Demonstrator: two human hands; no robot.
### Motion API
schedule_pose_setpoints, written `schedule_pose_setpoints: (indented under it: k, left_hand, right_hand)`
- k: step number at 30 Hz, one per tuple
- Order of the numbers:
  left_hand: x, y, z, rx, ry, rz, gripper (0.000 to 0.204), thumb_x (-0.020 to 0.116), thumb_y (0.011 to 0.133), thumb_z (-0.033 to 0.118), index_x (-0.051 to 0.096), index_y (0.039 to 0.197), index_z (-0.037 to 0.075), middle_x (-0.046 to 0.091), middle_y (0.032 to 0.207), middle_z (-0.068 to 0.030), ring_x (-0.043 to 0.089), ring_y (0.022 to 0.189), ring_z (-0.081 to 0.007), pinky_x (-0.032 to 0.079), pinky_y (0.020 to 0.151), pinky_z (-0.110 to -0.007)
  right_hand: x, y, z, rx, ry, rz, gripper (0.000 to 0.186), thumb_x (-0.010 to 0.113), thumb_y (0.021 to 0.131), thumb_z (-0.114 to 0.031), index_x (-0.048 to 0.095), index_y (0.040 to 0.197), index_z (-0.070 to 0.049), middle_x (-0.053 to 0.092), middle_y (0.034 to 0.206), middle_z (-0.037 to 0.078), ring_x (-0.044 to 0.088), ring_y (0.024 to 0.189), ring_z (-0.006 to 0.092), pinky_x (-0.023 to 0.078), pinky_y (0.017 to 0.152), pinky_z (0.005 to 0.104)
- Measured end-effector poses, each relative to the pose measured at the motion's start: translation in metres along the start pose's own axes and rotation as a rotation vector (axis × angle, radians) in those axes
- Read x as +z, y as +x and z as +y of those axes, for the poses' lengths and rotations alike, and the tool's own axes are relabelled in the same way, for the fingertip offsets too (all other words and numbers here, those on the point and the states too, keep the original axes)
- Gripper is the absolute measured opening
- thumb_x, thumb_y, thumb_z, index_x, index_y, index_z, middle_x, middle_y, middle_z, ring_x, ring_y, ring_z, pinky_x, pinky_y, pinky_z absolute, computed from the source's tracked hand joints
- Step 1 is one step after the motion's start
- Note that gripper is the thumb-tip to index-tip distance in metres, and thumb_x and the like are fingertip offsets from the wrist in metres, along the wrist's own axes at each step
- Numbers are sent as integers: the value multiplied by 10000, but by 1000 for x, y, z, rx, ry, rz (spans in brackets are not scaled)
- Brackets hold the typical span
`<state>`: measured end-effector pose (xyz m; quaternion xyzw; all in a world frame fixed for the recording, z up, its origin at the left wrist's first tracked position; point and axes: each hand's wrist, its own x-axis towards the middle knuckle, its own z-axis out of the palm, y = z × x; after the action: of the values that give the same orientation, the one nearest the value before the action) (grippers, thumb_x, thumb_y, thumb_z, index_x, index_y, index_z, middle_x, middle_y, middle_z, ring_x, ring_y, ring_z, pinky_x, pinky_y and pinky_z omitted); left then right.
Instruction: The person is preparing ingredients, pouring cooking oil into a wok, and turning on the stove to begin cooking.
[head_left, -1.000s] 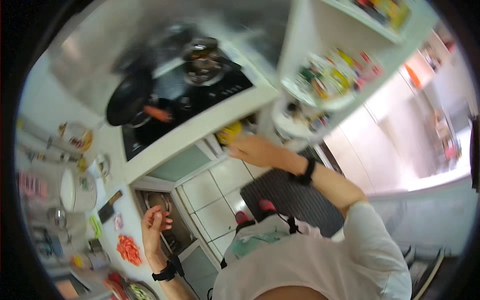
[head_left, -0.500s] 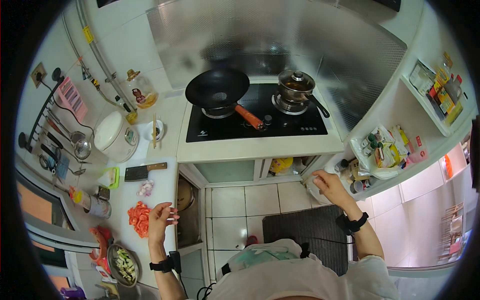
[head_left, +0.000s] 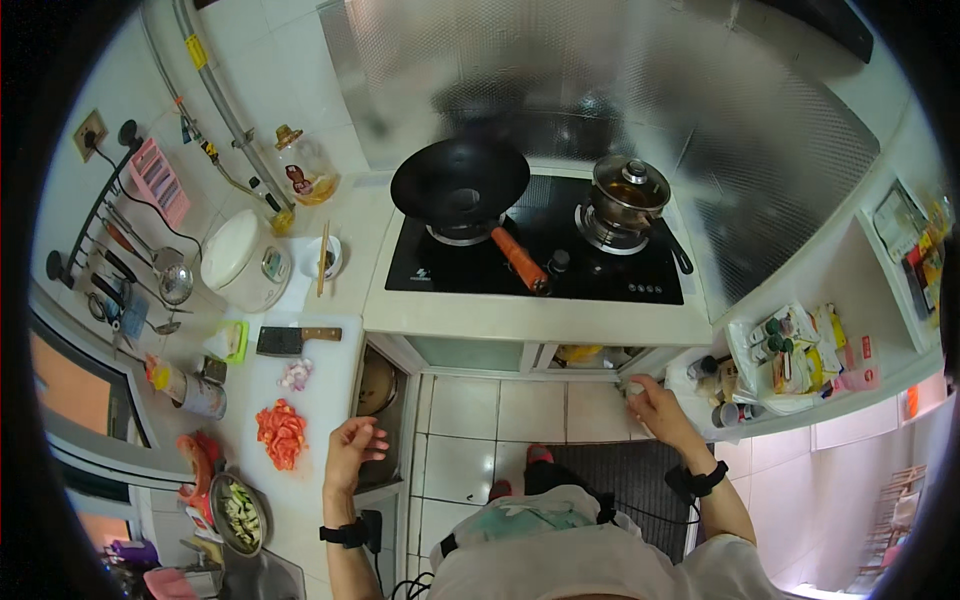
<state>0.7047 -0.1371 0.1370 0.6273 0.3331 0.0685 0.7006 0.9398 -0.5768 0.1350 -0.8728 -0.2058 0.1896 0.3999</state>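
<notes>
My left hand (head_left: 352, 451) hovers with loosely curled fingers and nothing in it, at the edge of the white cutting board (head_left: 325, 400), just right of a pile of chopped tomato (head_left: 282, 432). My right hand (head_left: 657, 405) reaches to the low shelf corner under the stove counter and touches a small pale object there; whether it grips it is unclear. A black wok (head_left: 458, 180) with an orange handle and a lidded steel pot (head_left: 628, 192) stand on the black cooktop (head_left: 600, 275).
A cleaver (head_left: 290, 341) and chopped garlic (head_left: 296, 374) lie on the board. A white rice cooker (head_left: 243, 262), a bowl with chopsticks (head_left: 322, 257) and hanging utensils are at left. A shelf of condiment bottles (head_left: 780, 360) is at right. A bowl of sliced vegetables (head_left: 238, 512) sits lower left.
The view has swung upright and steadied over the stove. My right hand moved from the open cabinet area to the shelf corner at right. My left hand stays near the board.
</notes>
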Motion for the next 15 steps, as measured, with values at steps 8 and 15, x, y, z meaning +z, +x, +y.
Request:
schedule_pose_setpoints:
  k: [8, 15]
  left_hand:
    - [112, 36, 17, -125, -51, -94, 300, 528, 935, 218, 553, 1109, -24, 638, 919, -98, 631, 758, -166, 528, 642, -271]
    - [190, 88, 37, -165, -213, -286, 383, 519, 937, 322, 542, 1145, 1, 600, 1066, -93, 585, 966, -168, 518, 754, -306]
  right_hand:
    - [-24, 76, -25, 70, 396, -154, 411, 512, 934, -251, 398, 1268, -39, 629, 871, 113, 614, 759, 155, 502, 663, 268]
    - [-8, 131, -48, 260, 619, -348, 619, 548, 888, -435, 387, 1258, 34, 620, 926, 177, 628, 826, 211, 520, 715, 305]
